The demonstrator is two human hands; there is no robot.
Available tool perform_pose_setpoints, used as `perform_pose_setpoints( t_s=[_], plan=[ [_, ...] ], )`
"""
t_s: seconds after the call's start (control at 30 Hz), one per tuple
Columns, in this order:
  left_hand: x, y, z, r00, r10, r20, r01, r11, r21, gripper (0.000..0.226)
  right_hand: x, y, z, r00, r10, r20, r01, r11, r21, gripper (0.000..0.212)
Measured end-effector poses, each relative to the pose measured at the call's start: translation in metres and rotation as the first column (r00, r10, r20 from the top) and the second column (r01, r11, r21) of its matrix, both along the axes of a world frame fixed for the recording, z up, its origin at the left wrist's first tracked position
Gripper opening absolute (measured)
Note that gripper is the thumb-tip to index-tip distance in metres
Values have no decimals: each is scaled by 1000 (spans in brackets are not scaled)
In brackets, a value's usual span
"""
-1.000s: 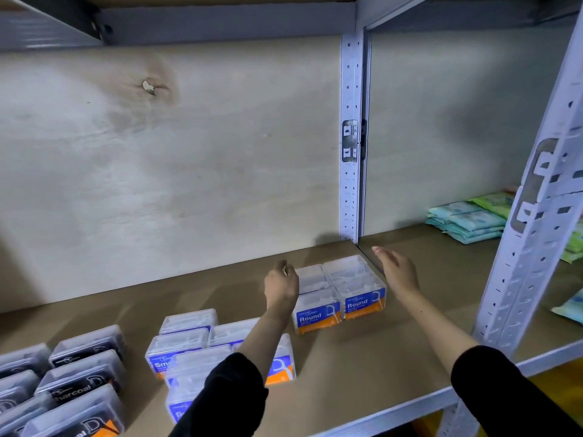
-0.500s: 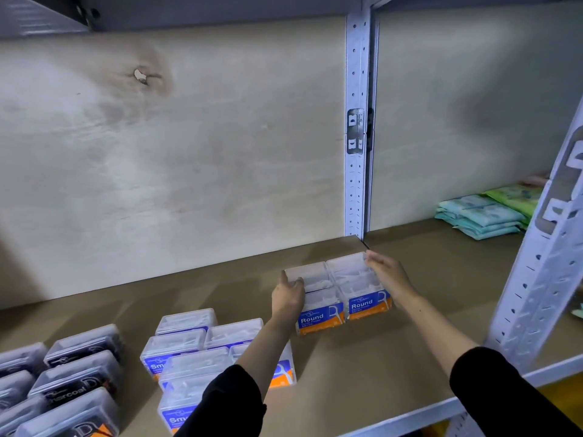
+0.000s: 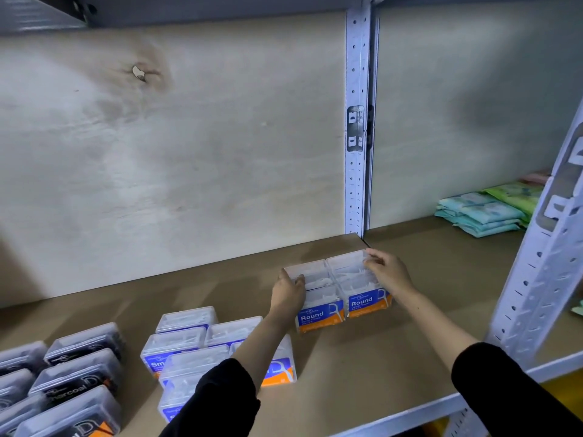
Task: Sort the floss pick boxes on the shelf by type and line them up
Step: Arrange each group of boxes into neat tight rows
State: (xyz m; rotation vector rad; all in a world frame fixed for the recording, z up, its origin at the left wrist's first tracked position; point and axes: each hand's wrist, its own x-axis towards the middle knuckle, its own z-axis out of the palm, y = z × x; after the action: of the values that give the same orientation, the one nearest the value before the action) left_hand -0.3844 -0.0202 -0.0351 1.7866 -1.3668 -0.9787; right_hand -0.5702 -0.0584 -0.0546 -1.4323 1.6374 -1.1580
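My left hand and right hand press flat against sides of Round boxes block, fingers loose, nothing gripped; block sits mid-shelf, right of Smooth boxes.

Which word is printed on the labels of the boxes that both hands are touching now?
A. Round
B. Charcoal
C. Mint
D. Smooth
A: the left hand and right hand flank a block of clear boxes, and the two front blue-and-orange labels read "Round".
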Motion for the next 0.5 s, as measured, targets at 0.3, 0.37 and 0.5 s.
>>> perform_pose_setpoints(
  t_s=[0.3,0.37,0.5],
  plan=[
    [2,1,19,802,-312,509,414,905,-98,77,-3,13,49,765,373,-524,-408,911,54,57],
    [0,0,22,749,-374,547,476,878,-52,81,1,14,53,646,481,-593,-451,867,211,68],
    [0,1,23,739,-430,519,500,866,6,76,5,14,54,593,523,-612,-447,846,290,72]
  ],
)
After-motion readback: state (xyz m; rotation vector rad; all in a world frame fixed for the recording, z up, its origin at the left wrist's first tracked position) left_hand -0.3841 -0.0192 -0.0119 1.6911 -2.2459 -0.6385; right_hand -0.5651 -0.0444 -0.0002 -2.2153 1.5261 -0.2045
